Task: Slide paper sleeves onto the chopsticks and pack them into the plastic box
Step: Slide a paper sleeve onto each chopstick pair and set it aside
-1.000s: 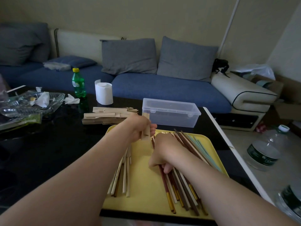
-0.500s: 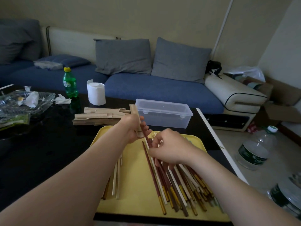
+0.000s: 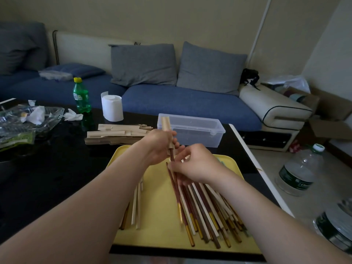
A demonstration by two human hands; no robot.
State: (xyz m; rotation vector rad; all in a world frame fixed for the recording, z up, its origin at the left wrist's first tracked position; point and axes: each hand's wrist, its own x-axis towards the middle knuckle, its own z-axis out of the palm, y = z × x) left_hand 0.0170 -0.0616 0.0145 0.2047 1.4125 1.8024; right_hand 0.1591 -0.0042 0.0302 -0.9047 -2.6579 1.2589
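Since half a second ago the left hand (image 3: 158, 145) has raised its paper sleeve (image 3: 166, 124) nearer to upright, and the right hand (image 3: 198, 166) has brought a dark red chopstick (image 3: 172, 157) up to the sleeve's lower mouth, where its tip now seems just inside. This looks like the sleeving step, barely begun. The next move probably calls for the right hand to feed the stick straight up along the sleeve's axis while the left keeps the mouth from crumpling. The left fingers are curled round the sleeve's lower half. The right thumb and fingertips pinch the stick just below the left hand, and the other fingers are loosely bent. Whether a second stick is pinched with it I cannot tell. The plastic box (image 3: 198, 130) stands just beyond the left hand, the spare sleeves (image 3: 118, 133) lie to that hand's left, and the loose chopsticks (image 3: 207, 212) fan out beneath the right wrist on the yellow tray (image 3: 152, 235).
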